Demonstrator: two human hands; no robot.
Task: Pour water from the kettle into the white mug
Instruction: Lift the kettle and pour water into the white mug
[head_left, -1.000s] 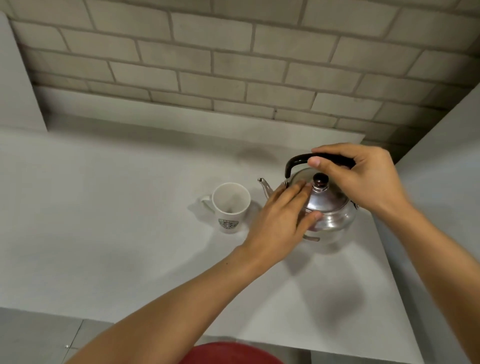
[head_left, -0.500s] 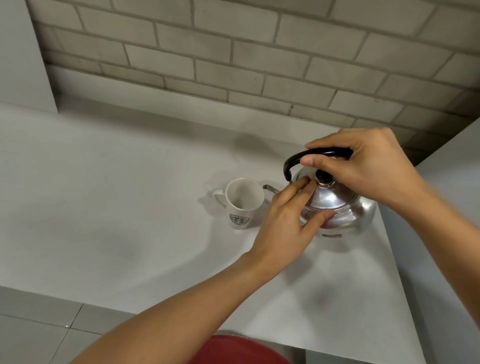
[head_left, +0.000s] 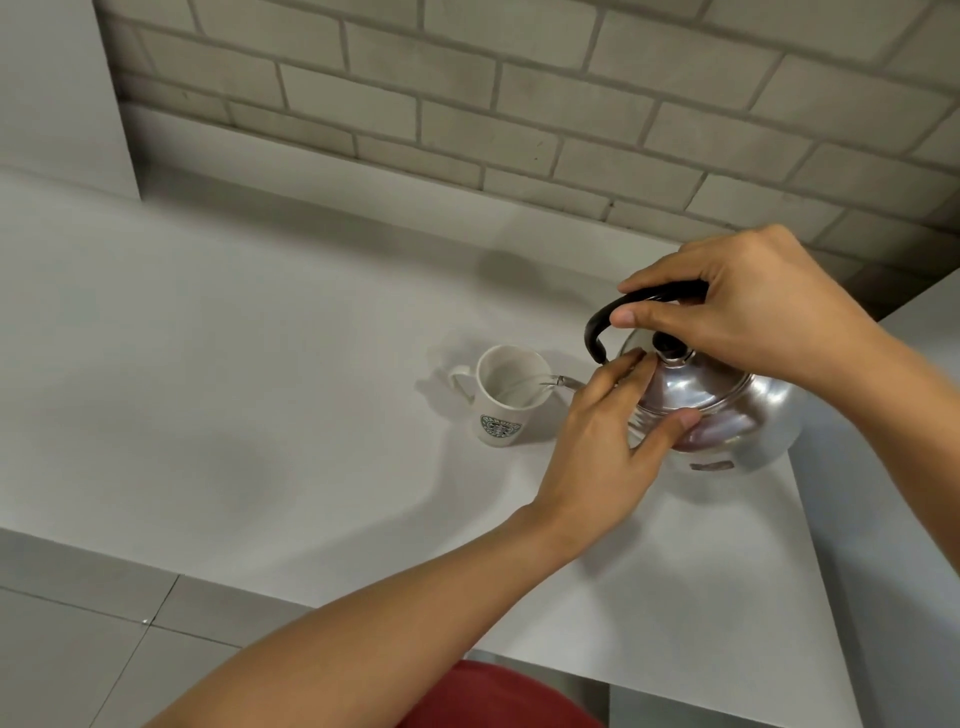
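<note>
Right, pour was underway. Right hand (head_left: 753, 312) was wrapped shut around the black handle (head_left: 618, 312), kettle (head_left: 727, 410) tipped toward 9 o'clock, spout (head_left: 563, 383) just over the rim of the mug (head_left: 501, 395). Left hand (head_left: 608, 436) lay spread against the lid, fingers (head_left: 621, 376) flat, thumb on the side, gripping nothing. A thin stream seemed to reach the mug. My read: hold that tilt shallow, keep the lid pinned, watch the level, spout centred over the opening. Count: one kettle, one mug, two hands, all on one white counter (head_left: 260, 364).
</note>
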